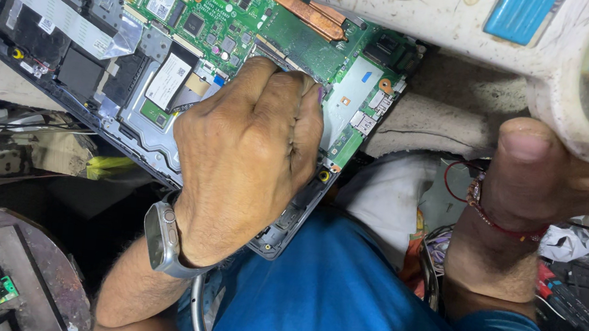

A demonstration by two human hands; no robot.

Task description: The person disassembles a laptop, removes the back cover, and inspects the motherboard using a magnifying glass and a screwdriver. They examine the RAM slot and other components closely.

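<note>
Curled into a loose fist, the left hand (247, 156) rests knuckles up on the open laptop (173, 63), fingertips pressed down onto the green circuit board (280, 31); whether they pinch anything I cannot tell. A watch (166, 241) sits on that wrist. The laptop lies tilted across the person's lap, above the blue trousers (338, 303). The right hand (529, 185) reaches upward, thumb raised, its grip closed around a dirty white tool (488, 25), red thread bracelet (489, 210) at the wrist
</note>
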